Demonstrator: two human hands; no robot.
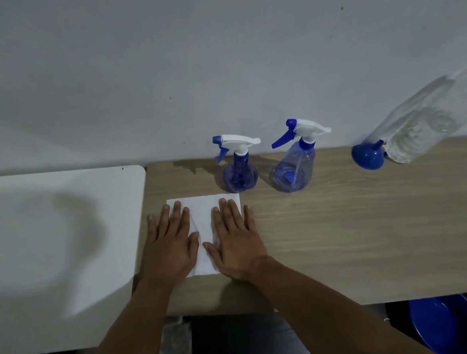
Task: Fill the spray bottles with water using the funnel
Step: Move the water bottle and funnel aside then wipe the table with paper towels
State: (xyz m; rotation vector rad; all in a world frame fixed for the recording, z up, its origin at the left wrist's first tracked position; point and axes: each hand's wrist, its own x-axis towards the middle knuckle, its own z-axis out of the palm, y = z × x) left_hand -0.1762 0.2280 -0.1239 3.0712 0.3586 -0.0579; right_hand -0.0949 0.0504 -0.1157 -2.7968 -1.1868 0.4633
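We have both hands, left [169,242] and right [235,239], flat with fingers spread, gripping nothing, on the tissue [201,214]. Next we should uncap a bottle [239,173] at the desk's back edge, then seat the funnel [369,156] squarely.

No readable text, labels or numbers anywhere (bottles unlabelled, paper blank).

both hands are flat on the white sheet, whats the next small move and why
Probably lift the right hand off the white sheet and reach for the nearer spray bottle to unscrew its head. Both spray bottles still wear their trigger tops, and the blue funnel sits unused beside the large water bottle, so nothing can be poured yet.
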